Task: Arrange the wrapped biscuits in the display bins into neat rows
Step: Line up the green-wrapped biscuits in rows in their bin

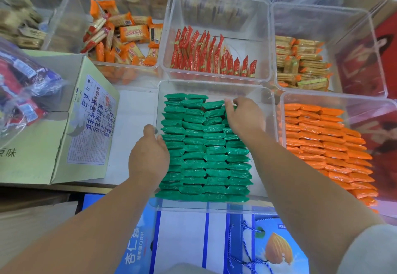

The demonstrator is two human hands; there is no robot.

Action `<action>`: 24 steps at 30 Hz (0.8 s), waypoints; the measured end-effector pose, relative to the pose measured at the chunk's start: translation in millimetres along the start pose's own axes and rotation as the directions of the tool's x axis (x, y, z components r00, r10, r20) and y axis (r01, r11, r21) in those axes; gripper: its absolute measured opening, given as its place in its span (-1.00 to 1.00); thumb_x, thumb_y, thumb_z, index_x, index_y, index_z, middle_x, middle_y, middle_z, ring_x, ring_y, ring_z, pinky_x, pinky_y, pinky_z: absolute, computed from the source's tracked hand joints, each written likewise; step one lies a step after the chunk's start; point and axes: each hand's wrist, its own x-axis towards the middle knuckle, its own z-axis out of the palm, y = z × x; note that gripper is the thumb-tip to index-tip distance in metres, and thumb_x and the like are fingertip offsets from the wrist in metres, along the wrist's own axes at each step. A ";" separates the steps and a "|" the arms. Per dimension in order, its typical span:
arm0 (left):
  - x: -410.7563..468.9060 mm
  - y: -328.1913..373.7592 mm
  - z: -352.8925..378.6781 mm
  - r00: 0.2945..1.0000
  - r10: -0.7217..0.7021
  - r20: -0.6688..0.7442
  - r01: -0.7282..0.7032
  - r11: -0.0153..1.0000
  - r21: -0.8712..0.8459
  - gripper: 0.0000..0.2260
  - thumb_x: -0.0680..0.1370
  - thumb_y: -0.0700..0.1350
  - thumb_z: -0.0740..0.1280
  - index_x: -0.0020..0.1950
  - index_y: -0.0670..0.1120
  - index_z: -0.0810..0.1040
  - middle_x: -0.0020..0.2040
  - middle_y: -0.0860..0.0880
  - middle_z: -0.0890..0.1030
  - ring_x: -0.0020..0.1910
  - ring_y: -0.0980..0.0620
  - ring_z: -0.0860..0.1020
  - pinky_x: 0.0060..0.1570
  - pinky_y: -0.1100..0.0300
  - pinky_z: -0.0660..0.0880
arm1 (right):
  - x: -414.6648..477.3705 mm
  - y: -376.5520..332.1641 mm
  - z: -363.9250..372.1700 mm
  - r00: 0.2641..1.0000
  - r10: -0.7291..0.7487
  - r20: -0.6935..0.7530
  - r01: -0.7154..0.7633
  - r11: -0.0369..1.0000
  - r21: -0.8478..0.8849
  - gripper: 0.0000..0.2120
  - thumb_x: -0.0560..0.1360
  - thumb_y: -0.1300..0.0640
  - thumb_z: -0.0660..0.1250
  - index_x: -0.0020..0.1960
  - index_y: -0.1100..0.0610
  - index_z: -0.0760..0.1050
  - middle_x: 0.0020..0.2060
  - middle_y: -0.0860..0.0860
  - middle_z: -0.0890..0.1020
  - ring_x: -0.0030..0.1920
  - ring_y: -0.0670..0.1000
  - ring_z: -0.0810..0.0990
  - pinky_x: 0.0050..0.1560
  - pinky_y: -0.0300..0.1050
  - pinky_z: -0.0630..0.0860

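In the clear bin (214,84) before the person, the green packets (204,149) lie crosswise in columns running away from the body; the right hand (245,117), nearer the untidy far end, pinches the far packet (233,108), while the left hand (148,155) presses relaxed fingers against the left column.

surface: pale shelf (135,110), perhaps | on it: clear bins (217,11), green carton (43,144)

Pale countertop (133,110) beside greenish carton (32,144)
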 end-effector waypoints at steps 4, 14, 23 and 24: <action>0.5 0.1 -0.2 1.000 -0.004 0.004 0.004 1.000 -0.003 -0.88 0.68 -0.05 0.12 0.19 -0.03 0.33 -0.28 -0.03 0.50 -0.33 -0.03 0.47 -0.33 0.06 0.33 | -3.2 -8.3 -5.4 0.939 -0.334 -0.077 0.330 0.942 -0.067 -0.60 0.65 -0.14 0.17 0.40 -0.01 0.47 0.30 0.01 0.58 0.21 0.08 0.57 0.06 0.01 0.58; 0.0 2.2 -1.4 1.000 -0.013 0.013 0.013 1.000 0.009 -0.86 0.69 -0.04 0.11 0.21 -0.03 0.33 -0.29 0.00 0.49 -0.34 0.00 0.46 -0.34 0.07 0.33 | -5.6 -22.4 1.4 0.889 -0.417 0.192 0.438 0.895 -0.085 -0.64 0.66 -0.10 0.19 0.33 0.05 0.53 0.18 0.01 0.56 0.19 0.10 0.51 0.25 0.10 0.49; 0.3 3.7 -2.6 1.000 -0.016 0.024 0.016 1.000 0.012 -0.87 0.69 -0.04 0.11 0.20 -0.03 0.32 -0.28 -0.04 0.51 -0.31 -0.08 0.51 -0.30 0.02 0.44 | -5.1 -66.6 9.8 0.931 -0.324 0.171 0.335 0.941 -0.044 -0.66 0.62 -0.24 0.20 0.27 -0.10 0.55 0.12 0.05 0.56 -0.13 0.08 0.60 -0.09 0.01 0.63; 0.3 4.0 -3.1 0.999 -0.017 0.028 0.017 1.000 0.010 -0.87 0.69 -0.04 0.11 0.20 -0.03 0.32 -0.27 -0.05 0.52 -0.30 -0.11 0.52 -0.28 0.00 0.46 | -3.6 -68.3 11.2 0.943 -0.293 0.156 0.300 0.954 -0.024 -0.71 0.61 -0.21 0.25 0.16 -0.07 0.60 0.06 0.02 0.57 -0.17 0.07 0.59 -0.13 -0.01 0.62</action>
